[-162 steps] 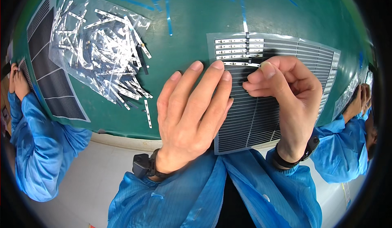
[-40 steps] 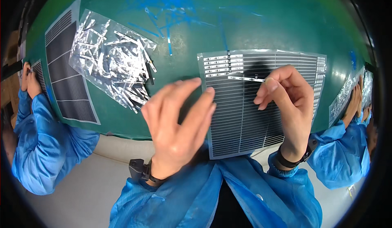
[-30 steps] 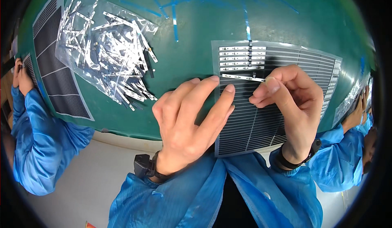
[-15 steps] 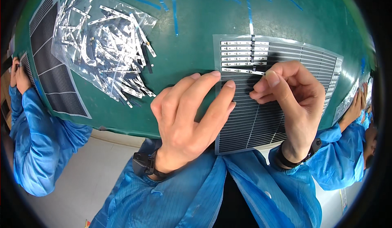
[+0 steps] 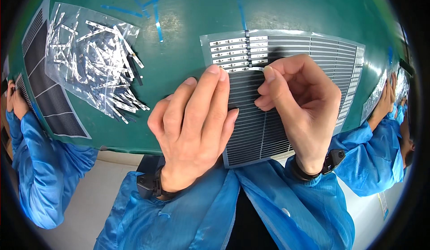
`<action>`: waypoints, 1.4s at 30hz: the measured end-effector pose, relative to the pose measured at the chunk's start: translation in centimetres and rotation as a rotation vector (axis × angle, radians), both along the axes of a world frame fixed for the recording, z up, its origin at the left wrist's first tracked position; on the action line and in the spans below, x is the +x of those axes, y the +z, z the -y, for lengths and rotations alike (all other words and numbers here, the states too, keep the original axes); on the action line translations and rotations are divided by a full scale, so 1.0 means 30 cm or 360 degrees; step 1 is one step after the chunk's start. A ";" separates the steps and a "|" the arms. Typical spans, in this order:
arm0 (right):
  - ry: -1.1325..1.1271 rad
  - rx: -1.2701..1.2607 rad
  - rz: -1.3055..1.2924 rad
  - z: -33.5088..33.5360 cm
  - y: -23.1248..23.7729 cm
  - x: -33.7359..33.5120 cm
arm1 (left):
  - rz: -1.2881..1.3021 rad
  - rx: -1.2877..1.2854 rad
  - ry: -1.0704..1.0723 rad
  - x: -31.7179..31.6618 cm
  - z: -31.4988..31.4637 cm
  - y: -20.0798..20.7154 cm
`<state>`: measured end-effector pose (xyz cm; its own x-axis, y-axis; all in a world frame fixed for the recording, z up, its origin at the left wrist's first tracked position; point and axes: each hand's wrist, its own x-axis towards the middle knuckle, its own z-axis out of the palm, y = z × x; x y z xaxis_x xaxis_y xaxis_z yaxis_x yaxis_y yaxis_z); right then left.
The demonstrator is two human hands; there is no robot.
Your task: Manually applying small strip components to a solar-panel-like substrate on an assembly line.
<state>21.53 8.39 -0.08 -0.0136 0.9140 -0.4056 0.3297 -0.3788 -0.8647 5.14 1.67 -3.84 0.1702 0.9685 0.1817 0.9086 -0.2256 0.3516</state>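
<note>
A thin white flexible strip with small dark parts (image 5: 242, 69) lies across the upper left of a dark slotted sheet (image 5: 255, 129). My right hand (image 5: 304, 97) pinches the strip's right end between thumb and forefinger, and that end lifts slightly off the sheet. Stretched out flat, my left hand (image 5: 190, 124) rests its index and middle fingertips on the strip's left end; its thumb lies on the sheet. Just above, several similar white strips (image 5: 229, 53) sit in parallel rows, crossed by a dark vertical band (image 5: 248, 44).
Left on the green table (image 5: 179, 62) is a clear plastic bag (image 5: 67, 77) with many loose strips spilling out. Beyond it lies another dark sheet (image 5: 49, 88). Blue tape pieces (image 5: 159, 30) stick to the far side. People in blue sleeves (image 5: 45, 160) work at both sides.
My left fingertips have come down onto the strip's left end. The strip now lies closer to the row above it, still pinched in my right hand. The whole view has shifted slightly.
</note>
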 end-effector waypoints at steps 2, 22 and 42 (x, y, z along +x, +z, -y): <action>0.0013 0.0013 0.0038 0.001 -0.002 -0.001 | 0.0006 -0.0031 -0.0012 0.010 -0.005 0.005; -0.0307 0.0421 0.0482 -0.023 -0.048 0.177 | 0.0157 -0.0041 0.0263 0.158 -0.025 -0.026; 0.0572 0.1100 0.0462 -0.092 -0.131 0.061 | 0.0435 0.0204 0.0472 0.084 -0.156 -0.037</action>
<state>23.36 11.13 -4.00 -0.3338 0.9182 0.2133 0.5751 0.3776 -0.7257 7.66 6.36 -4.94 -0.1836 0.9349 0.3037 0.8180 -0.0260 0.5746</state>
